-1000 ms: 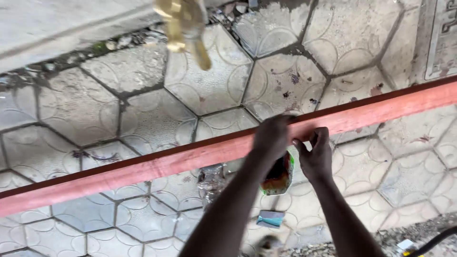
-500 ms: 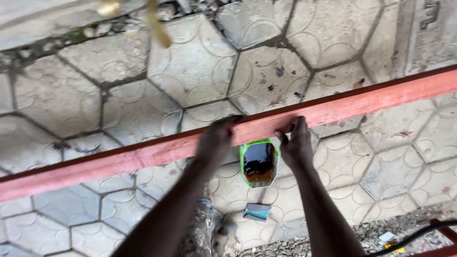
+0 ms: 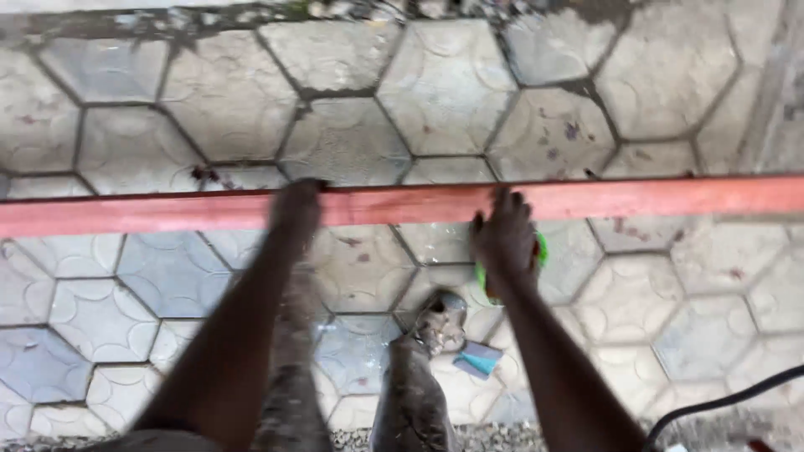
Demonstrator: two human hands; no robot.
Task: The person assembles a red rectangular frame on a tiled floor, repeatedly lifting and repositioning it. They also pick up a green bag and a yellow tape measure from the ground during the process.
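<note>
A long reddish wooden plank (image 3: pixel 636 199) runs level across the whole view above the paved ground. My left hand (image 3: pixel 297 209) grips its near edge left of centre. My right hand (image 3: pixel 504 241) holds the near edge further right, fingers laid up onto the wood. A green-rimmed object (image 3: pixel 541 249) shows just behind my right hand, mostly hidden by it; whether it lies on the ground I cannot tell.
Grey hexagonal paving stones (image 3: pixel 435 92) cover the ground. My dusty trouser legs and one shoe (image 3: pixel 441 321) stand below the plank. A small blue-and-white scrap (image 3: pixel 479 360) lies beside the shoe. A black cable (image 3: pixel 720 402) curves across the lower right corner.
My hands have spread apart along the plank, the left one sliding left. The plank now looks level instead of slanted, and my right hand covers the green object.
</note>
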